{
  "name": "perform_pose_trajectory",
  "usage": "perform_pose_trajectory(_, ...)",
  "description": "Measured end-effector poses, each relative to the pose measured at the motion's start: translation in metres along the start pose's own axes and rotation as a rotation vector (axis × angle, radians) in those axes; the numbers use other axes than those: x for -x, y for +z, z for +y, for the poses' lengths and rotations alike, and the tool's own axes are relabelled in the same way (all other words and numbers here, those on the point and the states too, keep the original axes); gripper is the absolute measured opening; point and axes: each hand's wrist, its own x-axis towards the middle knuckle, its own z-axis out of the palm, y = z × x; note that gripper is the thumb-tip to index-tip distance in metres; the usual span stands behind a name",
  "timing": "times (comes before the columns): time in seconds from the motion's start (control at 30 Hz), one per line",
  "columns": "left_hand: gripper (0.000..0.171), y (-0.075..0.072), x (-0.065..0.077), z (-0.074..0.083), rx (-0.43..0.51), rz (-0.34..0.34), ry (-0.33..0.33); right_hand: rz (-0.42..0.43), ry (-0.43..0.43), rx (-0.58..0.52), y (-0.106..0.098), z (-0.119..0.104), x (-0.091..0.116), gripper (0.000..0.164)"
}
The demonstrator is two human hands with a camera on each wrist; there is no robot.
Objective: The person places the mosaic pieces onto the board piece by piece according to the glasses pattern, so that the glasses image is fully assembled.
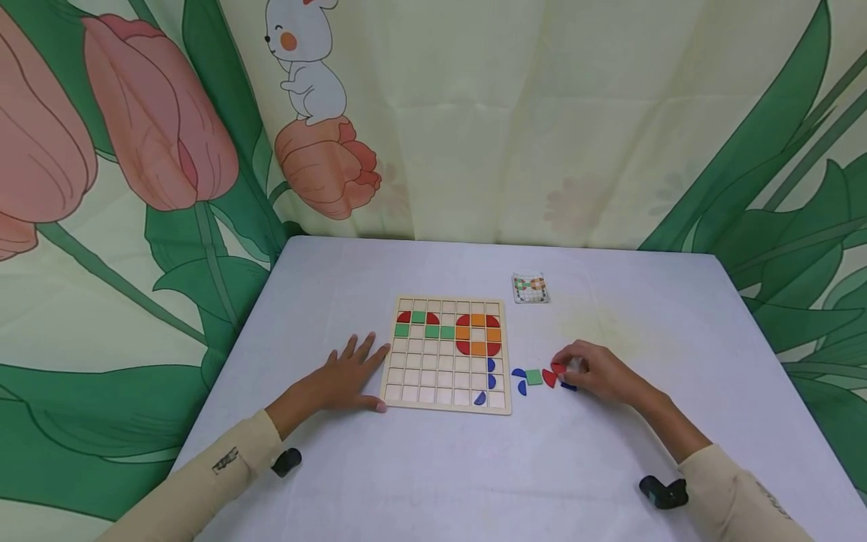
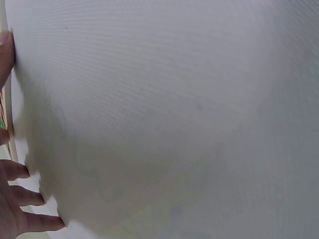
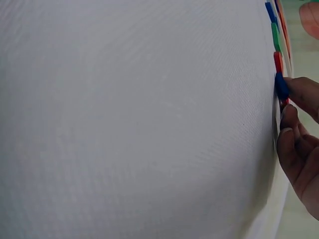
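A wooden grid board [image 1: 433,376] lies on the table, with red, green, orange and blue pieces in some of its squares. My left hand [image 1: 348,376] is spread flat at the board's left side, its thumb and index fingertip right at the frame. Right of the board my right hand [image 1: 596,370] bends over the loose pieces and pinches a red piece [image 1: 558,368] between thumb and fingers. Close under those fingertips lies a blue piece [image 3: 282,86]. Beside it are a red quarter-circle piece [image 1: 549,378], a green square piece [image 1: 534,377] and blue rounded pieces [image 1: 518,373].
A small pattern card [image 1: 530,288] lies behind the board, to its right. The white-covered table [image 1: 420,474] ends at a printed curtain [image 1: 515,128]. Dark wrist devices, one [image 1: 664,493] at the right sleeve and another [image 1: 287,461] at the left, sit near the cuffs.
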Motion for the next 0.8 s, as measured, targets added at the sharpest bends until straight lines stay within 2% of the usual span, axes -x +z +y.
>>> perform_pose_trajectory(0.4, 0.112, -0.001, 0.001, -0.002, -0.013, 0.008, 0.022, -0.013, 0.05, -0.031, 0.004, -0.002, -0.004, 0.031)
perform_pose_trajectory(0.8, 0.112, -0.002, 0.002, -0.002, -0.015, 0.0, 0.023, 0.029, 0.082, -0.077, 0.002, -0.017, -0.013, 0.032)
